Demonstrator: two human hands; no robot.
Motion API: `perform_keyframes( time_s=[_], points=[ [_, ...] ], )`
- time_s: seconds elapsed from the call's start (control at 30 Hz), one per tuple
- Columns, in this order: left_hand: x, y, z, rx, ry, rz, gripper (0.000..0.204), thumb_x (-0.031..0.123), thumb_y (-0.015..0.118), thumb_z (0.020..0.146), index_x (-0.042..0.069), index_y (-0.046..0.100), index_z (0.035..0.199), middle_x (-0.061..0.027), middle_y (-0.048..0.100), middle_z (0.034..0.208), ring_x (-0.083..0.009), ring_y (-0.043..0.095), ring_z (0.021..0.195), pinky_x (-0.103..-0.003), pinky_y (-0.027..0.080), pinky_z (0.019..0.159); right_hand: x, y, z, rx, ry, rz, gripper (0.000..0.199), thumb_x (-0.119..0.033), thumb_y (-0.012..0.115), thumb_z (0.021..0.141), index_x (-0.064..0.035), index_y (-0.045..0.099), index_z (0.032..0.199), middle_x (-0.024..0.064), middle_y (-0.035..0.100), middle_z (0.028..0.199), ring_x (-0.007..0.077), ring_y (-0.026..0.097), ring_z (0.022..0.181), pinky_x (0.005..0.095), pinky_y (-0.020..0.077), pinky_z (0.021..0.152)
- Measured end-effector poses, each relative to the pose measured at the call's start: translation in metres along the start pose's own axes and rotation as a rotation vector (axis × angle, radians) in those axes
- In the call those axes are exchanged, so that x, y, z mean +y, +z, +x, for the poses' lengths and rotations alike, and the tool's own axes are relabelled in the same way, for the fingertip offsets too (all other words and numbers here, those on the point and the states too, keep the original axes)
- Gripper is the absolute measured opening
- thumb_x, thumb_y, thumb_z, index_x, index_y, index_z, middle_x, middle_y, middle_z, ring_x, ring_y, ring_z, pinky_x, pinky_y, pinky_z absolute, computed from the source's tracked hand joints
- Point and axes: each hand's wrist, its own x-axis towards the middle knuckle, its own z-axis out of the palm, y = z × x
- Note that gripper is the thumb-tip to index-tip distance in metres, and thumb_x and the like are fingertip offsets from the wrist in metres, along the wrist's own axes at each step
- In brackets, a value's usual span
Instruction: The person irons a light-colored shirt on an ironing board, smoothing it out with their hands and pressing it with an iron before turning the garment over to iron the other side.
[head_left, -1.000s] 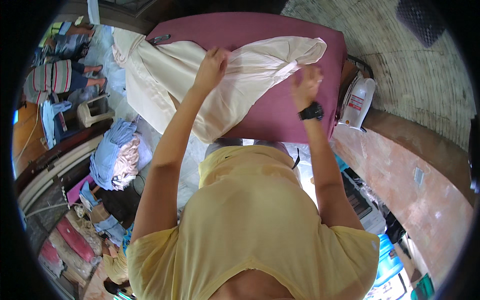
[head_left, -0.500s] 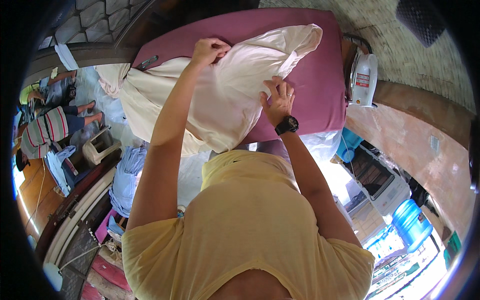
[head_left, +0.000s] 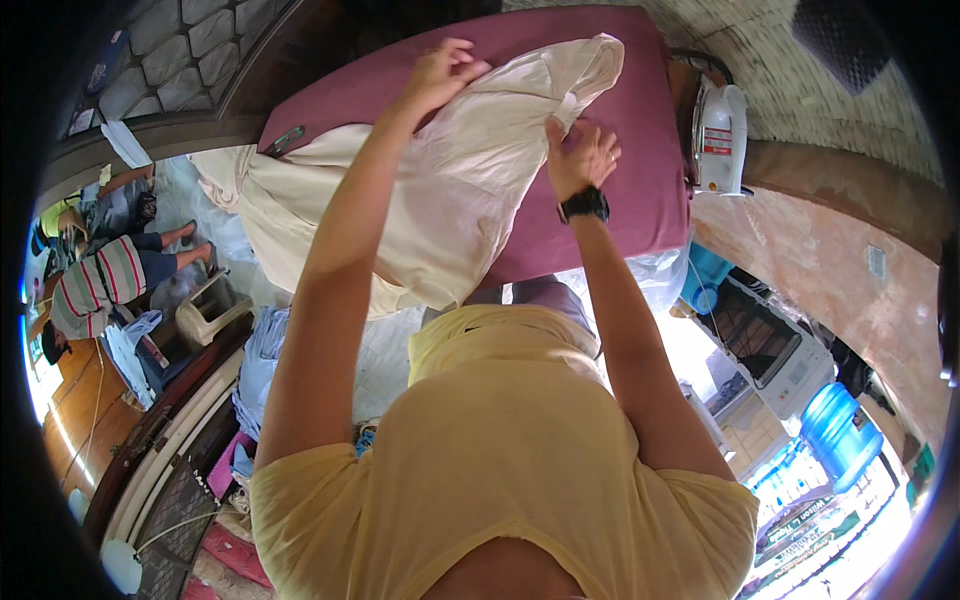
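A cream garment [head_left: 440, 190] lies spread over a maroon padded board [head_left: 640, 200], its narrow sleeve-like end reaching to the far right. My left hand [head_left: 447, 76] is over the board by the garment's far edge, slightly blurred, fingers loosely apart and nothing visible in them. On the near side of the narrow end, my right hand [head_left: 584, 160] has its fingers spread, the thumb close to the cloth edge. A black watch is on my right wrist. Whether either hand touches the cloth is hard to tell. The garment's left part hangs over the board's near edge.
A white iron [head_left: 720, 140] stands upright at the board's right end. A small dark object [head_left: 284, 140] rests on the board's far left. Another person [head_left: 100, 285] in a striped shirt is at the left, near a beige stool [head_left: 210, 308]. A blue water jug [head_left: 842, 435] is at lower right.
My left hand has moved farther away and right, its closed fingers loosening off the cloth. My right hand has shifted right and spread. The sleeve end sits slightly farther left and up in view.
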Motion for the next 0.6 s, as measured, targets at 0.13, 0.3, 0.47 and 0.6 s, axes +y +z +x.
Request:
perform_keyframes(
  time_s=[0.13,0.3,0.47,0.6],
  points=[
    [0.037,0.047,0.015,0.007,0.175,0.35,0.019,0.025,0.073,0.082,0.014,0.066,0.096,-0.0059,0.068,0.098,-0.0262,0.061,0.094,-0.039,0.049,0.083,0.005,0.022,0.026,-0.053,-0.147,-0.156,0.032,-0.028,0.071,0.081,-0.011,0.058,0.106,0.0117,0.056,0.114,0.0372,0.049,0.107,0.054,0.0378,0.089],
    [0.041,0.055,0.015,0.389,0.066,0.22,0.02,0.022,0.073,0.081,0.013,0.062,0.095,-0.0065,0.061,0.104,-0.0273,0.055,0.105,-0.045,0.044,0.084,0.021,0.024,0.03,-0.06,-0.116,0.013,0.025,-0.019,0.066,0.082,-0.0113,0.057,0.105,0.0097,0.059,0.107,0.0344,0.051,0.106,0.0532,0.0376,0.088],
    [0.032,0.073,-0.054,0.038,0.467,0.381,0.031,0.023,0.065,0.088,0.013,0.059,0.117,-0.0097,0.052,0.124,-0.0336,0.047,0.119,-0.052,0.036,0.1,0.029,0.029,0.039,-0.009,-0.275,0.18,0.026,-0.012,0.063,0.08,-0.0083,0.056,0.105,0.0121,0.058,0.104,0.035,0.052,0.1,0.049,0.0398,0.085],
    [0.06,0.077,-0.067,-0.042,0.454,0.523,0.047,0.032,0.055,0.094,0.019,0.048,0.139,-0.0057,0.044,0.142,-0.0309,0.035,0.136,-0.052,0.023,0.114,0.038,0.024,0.038,0.041,-0.314,0.4,0.023,-0.014,0.065,0.081,-0.0066,0.058,0.102,0.0159,0.056,0.102,0.0348,0.052,0.098,0.0489,0.0406,0.082]
  ],
)
